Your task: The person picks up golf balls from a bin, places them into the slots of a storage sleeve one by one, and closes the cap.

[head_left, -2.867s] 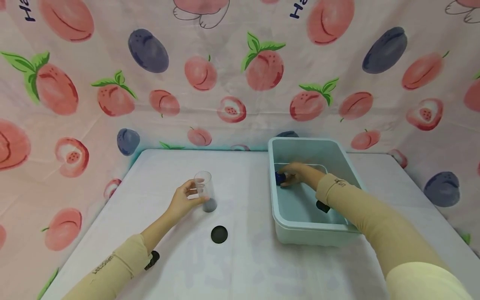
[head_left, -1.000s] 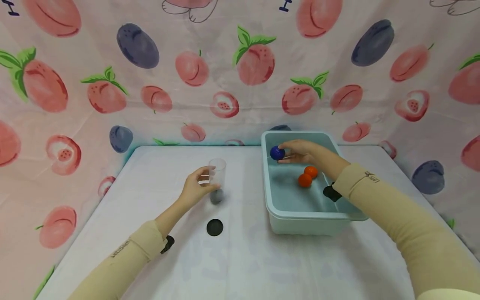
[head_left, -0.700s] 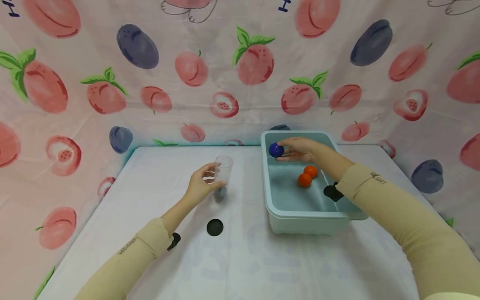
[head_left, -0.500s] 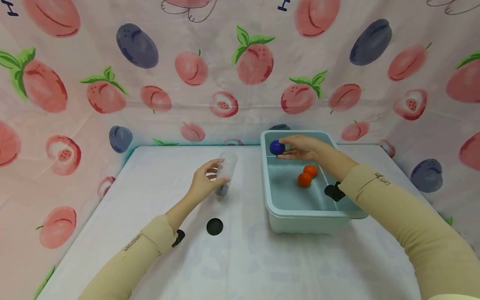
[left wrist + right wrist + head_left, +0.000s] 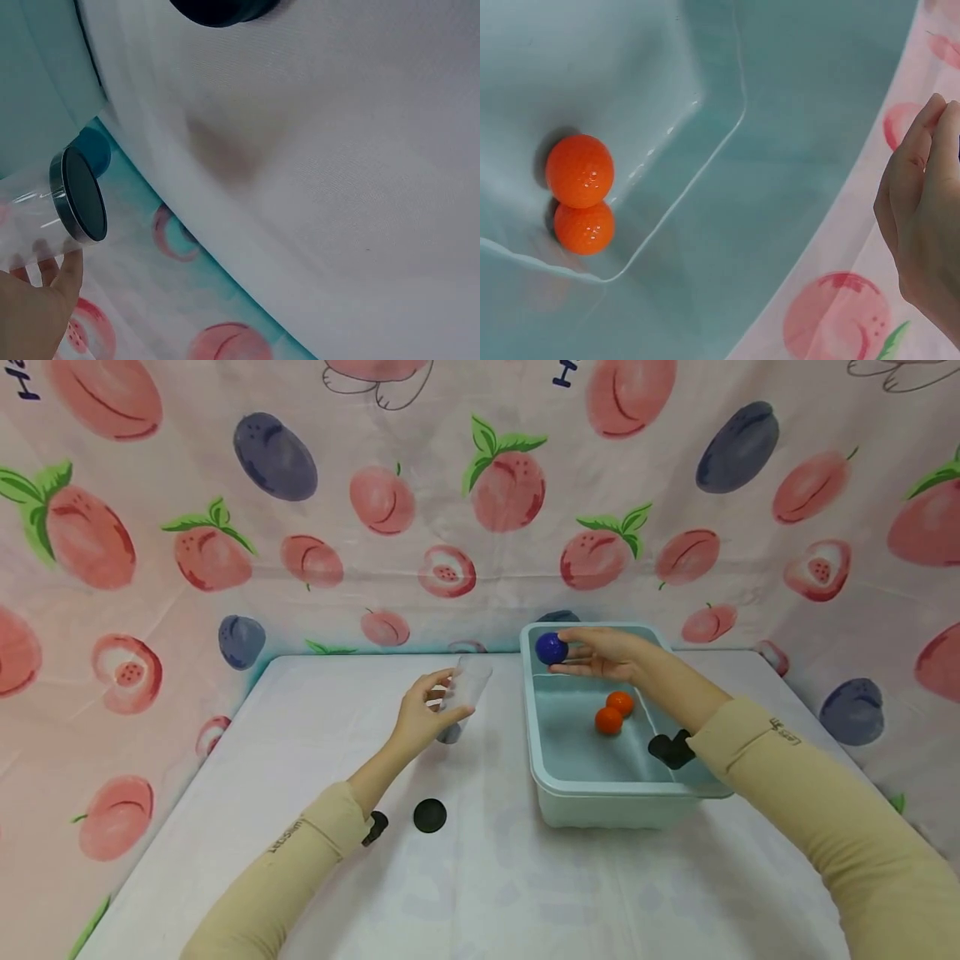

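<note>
My left hand [image 5: 420, 718] grips a clear plastic jar [image 5: 467, 685] with a dark base, raised off the table and tilted with its mouth up and to the right. In the left wrist view the black base [image 5: 84, 195] faces the camera. At the far left corner of the tub, my right hand [image 5: 611, 653] pinches a blue golf ball [image 5: 551, 649] in its fingertips, near rim height. That ball is almost wholly hidden in the right wrist view. Two orange golf balls [image 5: 580, 171] lie touching on the floor of the pale blue tub [image 5: 585, 789].
A round black lid [image 5: 430, 816] lies flat on the white-covered table [image 5: 480, 885], left of the tub. Behind the table hangs a fruit-print cloth [image 5: 450, 485]. The tub's left wall stands between the two hands.
The right hand has lifted the blue ball from inside the tub towards its rim. The left hand has moved the jar right and farther back, raised it and tilted it towards the tub.
</note>
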The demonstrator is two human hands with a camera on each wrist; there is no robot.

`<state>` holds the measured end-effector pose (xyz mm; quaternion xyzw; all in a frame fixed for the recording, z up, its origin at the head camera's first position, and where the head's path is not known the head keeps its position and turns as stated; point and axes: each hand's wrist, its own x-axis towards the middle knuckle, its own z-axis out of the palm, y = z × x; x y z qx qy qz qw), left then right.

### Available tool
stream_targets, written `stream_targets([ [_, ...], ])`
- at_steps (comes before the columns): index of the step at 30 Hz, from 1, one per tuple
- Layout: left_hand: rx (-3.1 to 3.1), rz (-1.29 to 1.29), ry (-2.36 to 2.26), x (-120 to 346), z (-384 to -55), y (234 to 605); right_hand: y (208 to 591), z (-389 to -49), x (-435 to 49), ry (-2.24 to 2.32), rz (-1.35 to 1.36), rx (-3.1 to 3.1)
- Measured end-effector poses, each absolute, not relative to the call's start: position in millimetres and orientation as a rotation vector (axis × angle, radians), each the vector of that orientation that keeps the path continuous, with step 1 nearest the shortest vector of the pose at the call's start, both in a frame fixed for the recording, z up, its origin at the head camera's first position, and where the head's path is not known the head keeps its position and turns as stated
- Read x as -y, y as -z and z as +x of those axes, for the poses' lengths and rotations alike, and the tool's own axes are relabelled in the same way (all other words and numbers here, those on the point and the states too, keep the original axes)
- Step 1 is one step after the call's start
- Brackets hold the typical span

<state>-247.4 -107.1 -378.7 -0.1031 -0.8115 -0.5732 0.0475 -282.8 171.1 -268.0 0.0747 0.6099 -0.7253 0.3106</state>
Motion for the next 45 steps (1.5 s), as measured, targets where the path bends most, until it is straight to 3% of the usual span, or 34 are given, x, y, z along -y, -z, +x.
stream_targets([
  [45, 2.504, -0.406, 1.621, 75.7, -244.4, 359.5, 265.7, -271.3, -143.0, 1.827, 0.032, -1.726],
])
